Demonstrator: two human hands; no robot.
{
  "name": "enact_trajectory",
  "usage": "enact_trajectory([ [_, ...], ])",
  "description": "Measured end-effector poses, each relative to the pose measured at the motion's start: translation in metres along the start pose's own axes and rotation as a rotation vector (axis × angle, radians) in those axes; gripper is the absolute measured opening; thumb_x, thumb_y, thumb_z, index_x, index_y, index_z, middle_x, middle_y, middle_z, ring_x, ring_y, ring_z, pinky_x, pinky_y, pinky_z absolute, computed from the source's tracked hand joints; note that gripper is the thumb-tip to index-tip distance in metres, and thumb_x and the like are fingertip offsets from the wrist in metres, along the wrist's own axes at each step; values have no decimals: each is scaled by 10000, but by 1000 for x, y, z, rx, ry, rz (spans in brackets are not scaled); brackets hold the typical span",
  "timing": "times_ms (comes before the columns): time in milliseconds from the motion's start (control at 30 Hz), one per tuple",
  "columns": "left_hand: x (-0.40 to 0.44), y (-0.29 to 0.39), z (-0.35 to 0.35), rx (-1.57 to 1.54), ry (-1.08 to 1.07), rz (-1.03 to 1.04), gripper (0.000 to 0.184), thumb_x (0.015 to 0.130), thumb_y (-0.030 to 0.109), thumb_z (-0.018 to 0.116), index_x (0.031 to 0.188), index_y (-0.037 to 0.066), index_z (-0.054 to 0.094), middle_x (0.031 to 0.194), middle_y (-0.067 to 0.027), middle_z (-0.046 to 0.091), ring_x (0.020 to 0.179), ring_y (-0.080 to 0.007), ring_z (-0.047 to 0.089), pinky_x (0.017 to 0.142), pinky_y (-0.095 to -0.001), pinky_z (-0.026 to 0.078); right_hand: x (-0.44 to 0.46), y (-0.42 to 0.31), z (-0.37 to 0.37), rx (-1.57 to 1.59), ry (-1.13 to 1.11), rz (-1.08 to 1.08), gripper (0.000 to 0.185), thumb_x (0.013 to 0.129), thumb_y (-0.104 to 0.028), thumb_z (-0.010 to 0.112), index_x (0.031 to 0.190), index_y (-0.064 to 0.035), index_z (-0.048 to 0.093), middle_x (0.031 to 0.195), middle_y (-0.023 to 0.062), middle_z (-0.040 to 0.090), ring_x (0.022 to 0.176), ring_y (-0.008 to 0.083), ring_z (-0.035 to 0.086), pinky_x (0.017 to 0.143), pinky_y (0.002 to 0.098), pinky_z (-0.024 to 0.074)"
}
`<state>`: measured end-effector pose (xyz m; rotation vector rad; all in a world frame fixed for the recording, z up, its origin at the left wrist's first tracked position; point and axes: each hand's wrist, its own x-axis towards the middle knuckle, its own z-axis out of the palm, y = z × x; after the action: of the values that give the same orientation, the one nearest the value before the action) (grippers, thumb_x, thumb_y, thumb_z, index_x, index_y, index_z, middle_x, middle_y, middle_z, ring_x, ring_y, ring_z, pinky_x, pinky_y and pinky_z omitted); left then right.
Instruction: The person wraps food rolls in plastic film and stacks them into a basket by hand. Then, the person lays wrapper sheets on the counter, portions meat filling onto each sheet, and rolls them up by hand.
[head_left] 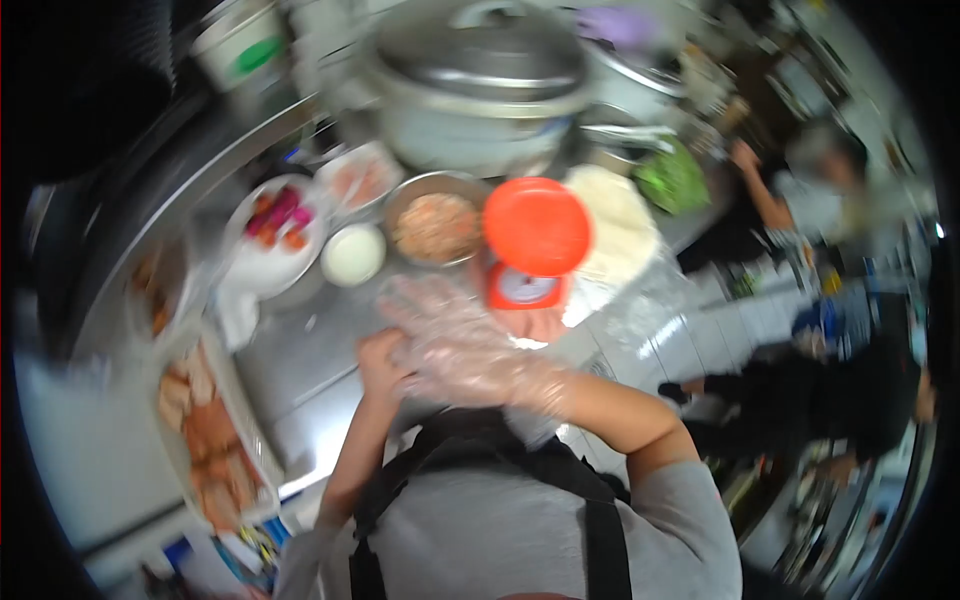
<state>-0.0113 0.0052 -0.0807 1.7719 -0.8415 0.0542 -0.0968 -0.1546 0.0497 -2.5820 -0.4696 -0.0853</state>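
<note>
A clear plastic glove (510, 378) covers my right hand (445, 335), which reaches up and left over the steel counter with its fingers stretched out. Beside it my bare left hand (383, 362) is closed, its fingers gripping the glove near the right palm. Just beyond the hands stands a red kitchen scale (522, 288) with a round red pan (538, 226) on top. A metal bowl of minced filling (436, 226) and a small bowl of white stuff (353, 254) sit past my fingertips. Motion blurs the details.
Behind the bowls stands a big lidded pot (470, 120). At left are a white plate with red and purple pieces (275, 225) and a white basket of meat pieces (215, 440). A pale dough sheet (612, 225) and green leaves (672, 178) lie right. Other people (815, 190) are at right.
</note>
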Motion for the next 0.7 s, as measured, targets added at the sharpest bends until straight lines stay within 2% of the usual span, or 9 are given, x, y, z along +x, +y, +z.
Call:
enact_trajectory([
  [67,-4,15,-6,-54,6,-78,414,771,397,778,685,22,623,604,-131,557,518,-264,557,511,-370,406,6,19,6,250,-81,-116,372,811,-284,797,1115,-92,699,1528,198,434,1440,420,368,1169,532,325],
  [133,-4,31,-18,-218,-8,-229,342,853,304,722,687,20,629,596,-89,567,511,-221,545,507,-345,405,17,27,12,605,-83,-115,523,810,-254,819,1263,-72,630,1449,215,520,1322,370,531,1109,483,421],
  [200,-3,30,-22,-491,84,-439,351,926,256,654,657,35,605,570,-45,551,489,-189,508,496,-319,397,19,23,45,1224,99,193,642,777,-186,851,1333,-52,558,1322,171,608,1239,255,597,1072,423,458],
  [233,-4,24,-20,-655,168,-515,380,948,250,628,629,50,577,549,-23,526,473,-175,482,487,-311,388,25,23,64,1023,134,150,651,798,-144,817,1360,-41,507,1235,154,635,1169,183,602,1015,378,478],
  [333,-14,4,-34,-1069,351,-689,465,975,281,590,562,130,438,503,24,417,437,-141,379,462,-298,345,40,2,120,714,-2,249,563,809,-94,756,1321,-45,528,1152,141,656,1035,202,634,934,364,496],
  [367,-16,-3,-41,-1193,399,-734,498,977,300,583,543,162,382,489,36,374,427,-130,341,454,-295,329,43,5,150,750,-11,278,459,820,-97,705,1256,-54,570,1045,115,658,926,221,616,876,366,492],
  [467,-30,-31,-70,-1417,480,-809,515,970,315,564,569,210,258,499,53,274,432,-107,273,445,-288,287,48,-15,182,760,-138,471,353,844,-134,694,1180,-60,616,927,95,648,872,214,608,853,360,496],
  [600,-57,-88,-98,-1540,626,-991,478,965,307,546,558,234,308,491,65,295,422,-99,297,460,-282,311,35,-17,229,871,-180,425,264,895,-213,697,1097,-49,655,854,81,656,788,187,612,774,352,514],
  [700,-70,-117,-120,-1603,706,-1038,424,949,305,554,594,226,337,514,64,293,443,-104,304,471,-291,327,31,-19,246,982,-370,585,222,901,-222,723,1071,-86,678,794,15,627,673,122,555,651,306,482],
])
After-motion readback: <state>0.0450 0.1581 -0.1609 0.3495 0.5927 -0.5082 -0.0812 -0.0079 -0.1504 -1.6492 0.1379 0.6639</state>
